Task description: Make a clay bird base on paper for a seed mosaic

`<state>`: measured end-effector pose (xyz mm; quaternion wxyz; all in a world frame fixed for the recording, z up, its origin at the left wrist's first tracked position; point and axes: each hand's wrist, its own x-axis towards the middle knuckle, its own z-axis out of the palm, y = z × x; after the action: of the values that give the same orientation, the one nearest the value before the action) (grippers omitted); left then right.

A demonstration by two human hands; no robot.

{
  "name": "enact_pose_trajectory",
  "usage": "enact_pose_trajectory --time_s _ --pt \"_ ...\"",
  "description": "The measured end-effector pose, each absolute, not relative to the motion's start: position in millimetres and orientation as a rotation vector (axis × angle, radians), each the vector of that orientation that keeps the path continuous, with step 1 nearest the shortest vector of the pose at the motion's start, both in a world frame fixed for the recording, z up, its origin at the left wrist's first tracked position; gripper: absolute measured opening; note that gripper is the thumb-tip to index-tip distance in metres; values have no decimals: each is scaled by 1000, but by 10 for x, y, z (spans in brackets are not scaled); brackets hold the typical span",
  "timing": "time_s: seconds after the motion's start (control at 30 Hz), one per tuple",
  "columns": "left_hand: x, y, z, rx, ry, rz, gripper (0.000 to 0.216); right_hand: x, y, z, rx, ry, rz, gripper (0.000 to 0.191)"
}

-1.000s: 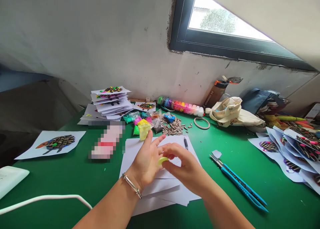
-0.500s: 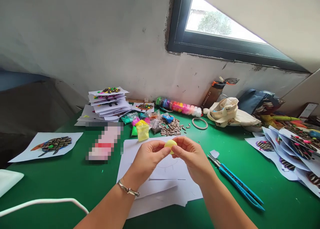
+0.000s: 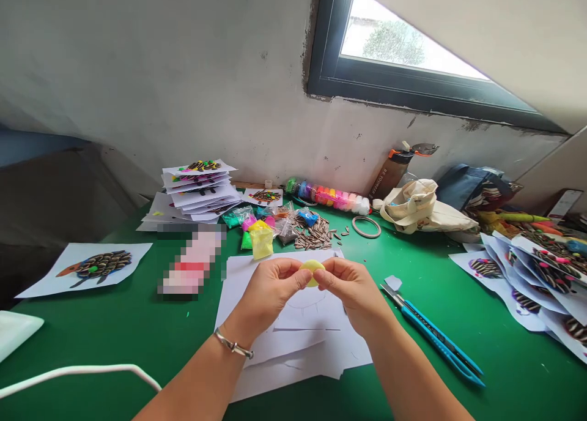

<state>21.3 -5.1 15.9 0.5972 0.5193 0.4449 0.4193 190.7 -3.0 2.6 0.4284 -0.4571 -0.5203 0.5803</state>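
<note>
A flattened piece of pale yellow modelling clay [image 3: 312, 273] is pinched between both my hands above white paper sheets [image 3: 270, 347]. The thumb and fingers of my left hand [image 3: 275, 286] grip its left edge. My right hand [image 3: 351, 289] holds the right edge the same way. Under the hands, the top sheet carries a faint pencil outline with short leg lines, partly covered. Just beyond the hands lies a yellow clay packet [image 3: 262, 240], beside a heap of striped sunflower seeds [image 3: 314, 234].
Blue tweezers [image 3: 440, 338] and a cutter lie to the right. Seed pictures are stacked at back left [image 3: 202, 191] and far right [image 3: 532, 280]; a single seed picture [image 3: 103, 268] lies left. A tape ring [image 3: 366, 226], cloth bag [image 3: 413, 207] and brown bottle [image 3: 389, 173] stand near the wall.
The yellow clay has become flatter and a little wider between my fingers. Both hands stay in nearly the same place.
</note>
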Motion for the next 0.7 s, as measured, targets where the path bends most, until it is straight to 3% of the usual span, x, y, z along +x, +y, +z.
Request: enact_pose_trajectory --time_s 0.4,0.7 --pt "198 -44 166 1192 1070 923 25 1914 5 62 -1042 -1239 1593 32" --pt "213 -33 123 1181 1022 907 31 1920 0 -2 -1078 -1210 1447 29"
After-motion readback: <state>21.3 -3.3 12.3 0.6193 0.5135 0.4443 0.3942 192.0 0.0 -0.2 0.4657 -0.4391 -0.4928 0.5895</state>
